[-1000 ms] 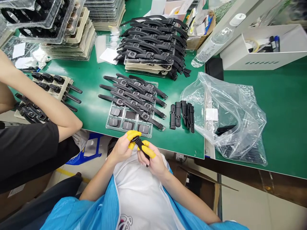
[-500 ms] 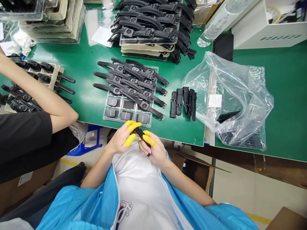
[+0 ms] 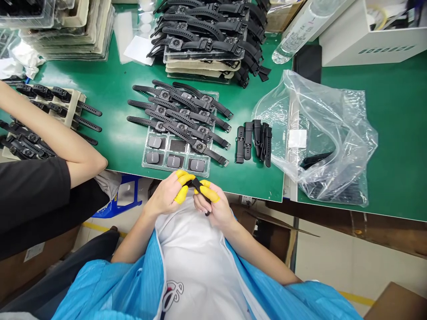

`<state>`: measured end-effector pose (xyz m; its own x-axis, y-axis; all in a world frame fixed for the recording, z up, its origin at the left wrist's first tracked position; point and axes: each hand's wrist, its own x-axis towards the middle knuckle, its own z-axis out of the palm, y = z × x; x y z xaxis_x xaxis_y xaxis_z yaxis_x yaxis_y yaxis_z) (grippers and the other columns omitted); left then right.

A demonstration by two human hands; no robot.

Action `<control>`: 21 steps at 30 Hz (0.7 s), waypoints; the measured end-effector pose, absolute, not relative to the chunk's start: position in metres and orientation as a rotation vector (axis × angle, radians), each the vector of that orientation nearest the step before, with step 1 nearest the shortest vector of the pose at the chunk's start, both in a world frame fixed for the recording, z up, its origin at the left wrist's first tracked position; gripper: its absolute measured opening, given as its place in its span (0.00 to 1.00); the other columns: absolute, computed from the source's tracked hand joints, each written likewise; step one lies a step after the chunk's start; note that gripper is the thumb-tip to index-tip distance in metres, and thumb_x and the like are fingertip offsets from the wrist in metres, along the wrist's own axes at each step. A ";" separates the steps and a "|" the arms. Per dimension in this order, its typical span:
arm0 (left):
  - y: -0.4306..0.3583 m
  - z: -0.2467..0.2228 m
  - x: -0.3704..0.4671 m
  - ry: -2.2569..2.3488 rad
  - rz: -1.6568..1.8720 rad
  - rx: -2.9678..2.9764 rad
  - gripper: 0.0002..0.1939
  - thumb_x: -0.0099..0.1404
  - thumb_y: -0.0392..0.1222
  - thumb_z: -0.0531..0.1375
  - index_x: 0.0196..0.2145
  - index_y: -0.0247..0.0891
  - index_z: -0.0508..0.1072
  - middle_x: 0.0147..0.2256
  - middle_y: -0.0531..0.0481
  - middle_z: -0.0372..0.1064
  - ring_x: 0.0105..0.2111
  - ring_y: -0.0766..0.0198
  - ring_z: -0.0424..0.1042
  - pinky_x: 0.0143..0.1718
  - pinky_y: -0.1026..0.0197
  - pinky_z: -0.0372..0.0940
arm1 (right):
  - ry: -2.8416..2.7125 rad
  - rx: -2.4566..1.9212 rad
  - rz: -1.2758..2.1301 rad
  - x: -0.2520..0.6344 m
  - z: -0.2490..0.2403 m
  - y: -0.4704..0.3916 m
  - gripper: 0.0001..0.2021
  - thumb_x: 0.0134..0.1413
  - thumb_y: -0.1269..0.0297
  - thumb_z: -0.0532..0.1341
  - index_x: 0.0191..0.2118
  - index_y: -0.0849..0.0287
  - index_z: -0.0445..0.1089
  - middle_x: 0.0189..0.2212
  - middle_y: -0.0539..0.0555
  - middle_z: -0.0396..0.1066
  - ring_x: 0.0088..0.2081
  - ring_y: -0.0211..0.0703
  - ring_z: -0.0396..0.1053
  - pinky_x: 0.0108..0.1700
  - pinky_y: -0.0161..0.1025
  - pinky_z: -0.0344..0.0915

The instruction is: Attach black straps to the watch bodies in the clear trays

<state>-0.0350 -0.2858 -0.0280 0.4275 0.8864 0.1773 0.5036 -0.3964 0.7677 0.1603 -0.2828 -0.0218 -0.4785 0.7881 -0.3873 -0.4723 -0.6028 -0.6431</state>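
Observation:
Close to my body, just off the table's front edge, my left hand [image 3: 165,194] and my right hand [image 3: 216,206] are together, yellow covers on some fingertips. My right hand pinches a black watch strap [image 3: 197,185], one end hanging below its fingers. The fingers of my left hand close on a small dark piece at the strap's upper end, probably a watch body, mostly hidden. Straight ahead lies a clear plastic tray [image 3: 145,165] with bare square watch bodies [image 3: 174,161] in its near pockets. Watches with straps [image 3: 183,126] lie slantwise across its far part.
Loose black straps [image 3: 247,141] lie right of the tray, beside a clear plastic bag [image 3: 350,133]. Behind are stacked trays of watches [image 3: 205,44], a clear bottle [image 3: 300,35] and a white box [image 3: 360,46]. A co-worker's arm [image 3: 66,133] reaches in at left.
The strap has turned slightly between my fingers, and its upper end now shows broader. Both hands stay in nearly the same place. The whole view has shifted a little.

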 end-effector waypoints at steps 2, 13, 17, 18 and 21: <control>-0.287 -0.029 -0.034 1.171 0.778 2.049 0.22 0.76 0.37 0.50 0.65 0.36 0.66 0.53 0.37 0.72 0.54 0.50 0.72 0.57 0.48 0.71 | -0.589 -0.869 2.110 0.160 -0.022 -0.282 0.16 0.63 0.50 0.67 0.32 0.55 0.68 0.11 0.37 0.50 0.15 0.34 0.47 0.22 0.35 0.53; -0.288 -0.031 -0.032 1.232 0.764 2.057 0.20 0.74 0.37 0.52 0.61 0.37 0.69 0.52 0.39 0.73 0.52 0.53 0.74 0.55 0.49 0.72 | -0.632 -0.884 2.133 0.161 -0.024 -0.282 0.17 0.63 0.49 0.67 0.33 0.54 0.67 0.11 0.38 0.52 0.15 0.35 0.49 0.23 0.36 0.54; -0.288 -0.031 -0.032 1.234 0.789 2.044 0.19 0.74 0.37 0.52 0.60 0.37 0.69 0.51 0.39 0.73 0.51 0.53 0.74 0.55 0.50 0.72 | -0.625 -0.890 2.136 0.161 -0.024 -0.281 0.16 0.63 0.48 0.67 0.33 0.54 0.67 0.11 0.38 0.52 0.15 0.35 0.49 0.23 0.36 0.54; -0.288 -0.031 -0.032 1.235 0.796 2.040 0.19 0.75 0.37 0.52 0.60 0.37 0.69 0.51 0.39 0.73 0.51 0.53 0.73 0.55 0.50 0.72 | -0.621 -0.887 2.138 0.161 -0.024 -0.281 0.16 0.63 0.49 0.67 0.33 0.54 0.67 0.11 0.38 0.52 0.15 0.35 0.49 0.23 0.36 0.54; -0.288 -0.031 -0.032 1.219 0.811 2.022 0.19 0.76 0.37 0.51 0.61 0.37 0.69 0.52 0.39 0.73 0.52 0.53 0.73 0.56 0.50 0.71 | -0.619 -0.872 2.138 0.161 -0.024 -0.281 0.16 0.64 0.50 0.67 0.33 0.54 0.67 0.11 0.38 0.53 0.15 0.35 0.49 0.23 0.36 0.53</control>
